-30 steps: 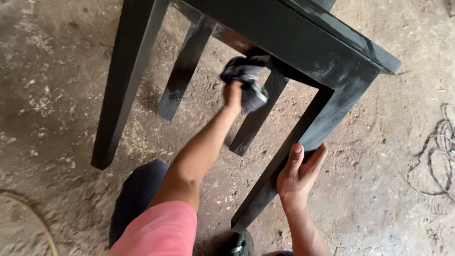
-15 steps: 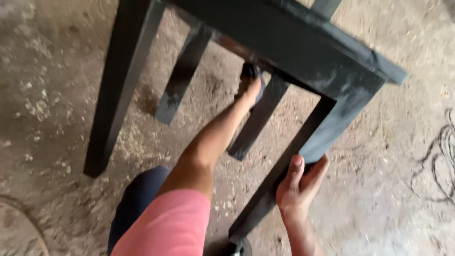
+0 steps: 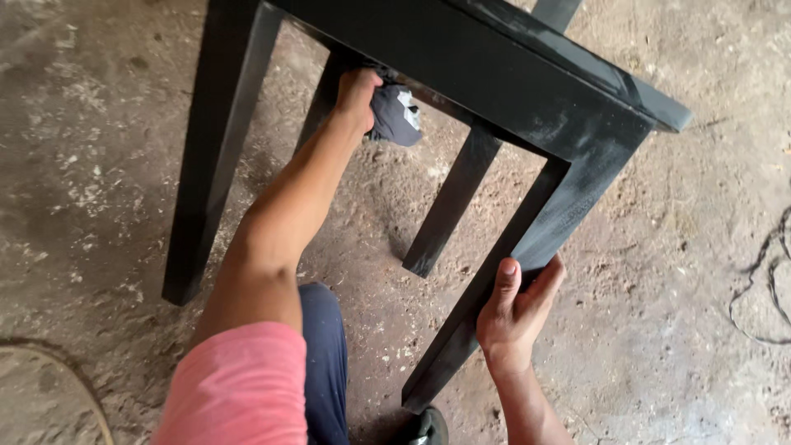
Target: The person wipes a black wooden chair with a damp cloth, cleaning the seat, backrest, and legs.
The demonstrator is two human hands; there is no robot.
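Black wooden table [image 3: 527, 91] standing on dusty concrete floor [image 3: 676, 272], tilted toward camera. Left hand [image 3: 356, 92] reaching under the tabletop, fingers closed around a dark crumpled rag [image 3: 395, 114] pressed against the inner frame. Right hand [image 3: 515, 309] wrapped around the near front leg [image 3: 494, 288], thumb up along its face. Black cable [image 3: 766, 280] looped at far right.
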